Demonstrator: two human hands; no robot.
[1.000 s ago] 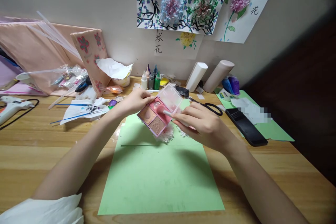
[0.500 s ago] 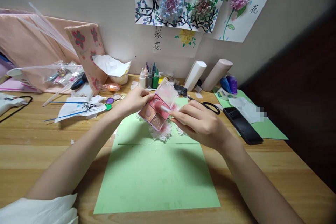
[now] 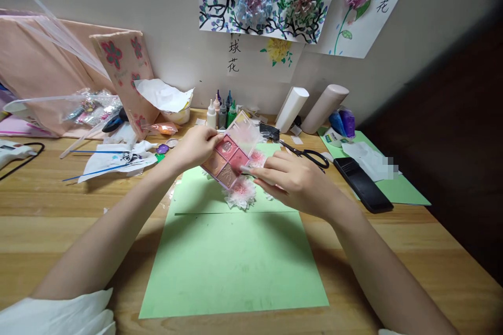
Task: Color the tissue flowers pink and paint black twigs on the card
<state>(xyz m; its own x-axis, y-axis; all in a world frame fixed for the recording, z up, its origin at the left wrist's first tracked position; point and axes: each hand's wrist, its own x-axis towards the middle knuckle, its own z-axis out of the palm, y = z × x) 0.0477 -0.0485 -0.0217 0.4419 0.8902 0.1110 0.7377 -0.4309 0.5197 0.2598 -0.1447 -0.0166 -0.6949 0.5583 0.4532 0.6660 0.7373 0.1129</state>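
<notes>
My left hand point(image 3: 199, 145) is closed on the left edge of an open makeup palette point(image 3: 227, 161), which it holds tilted above the green paper point(image 3: 236, 261). The palette has several pink and brown pans and a clear lid. My right hand point(image 3: 288, 180) pinches a small brush point(image 3: 247, 169), its tip close to the palette's right side; whether it touches is unclear. Below the palette lies a pink and white paper flower point(image 3: 241, 192). Another pink flower point(image 3: 257, 158) shows behind the brush, partly covered.
Black scissors point(image 3: 308, 157) and a black phone point(image 3: 363, 184) lie right of my right hand. Paint bottles point(image 3: 220, 113) and two cylinders point(image 3: 293, 110) stand near the wall. Thin blue sticks point(image 3: 100, 171) rest on white paper at left.
The brush has moved from the upper pink pans toward the palette's lower right edge. My left hand and the palette have shifted slightly left in the picture, along with the whole view.
</notes>
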